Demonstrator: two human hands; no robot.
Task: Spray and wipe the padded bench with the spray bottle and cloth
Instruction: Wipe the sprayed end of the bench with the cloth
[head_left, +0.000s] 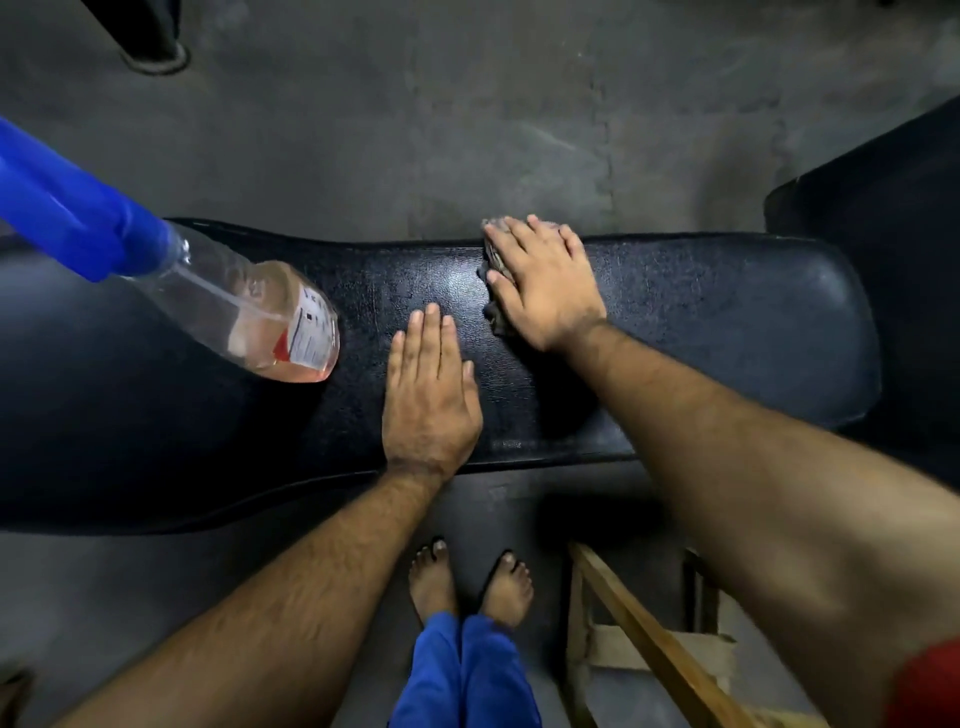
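Leftmost, I see the spray bottle (234, 306) standing on the padded surface (701, 322), leaning toward the camera in the wide-angle view. Its body is clear plastic with pinkish liquid in the bottom, a printed label on one side, and a blue trigger head at the top. The surface itself is black, textured vinyl with a faint sheen near the middle. Next comes my left hand (428, 395), lying flat on the near half of the pad, fingers straight and together, gripping nothing. Just beyond it and to the right, my right hand (540, 280) is spread flat with the palm down over the cloth (496, 262), pressing it to the pad near the far edge; only a crumpled grey fringe of the cloth shows past the thumb and fingertips. Further right, a wooden frame (649, 639) stands on the floor (415, 104).
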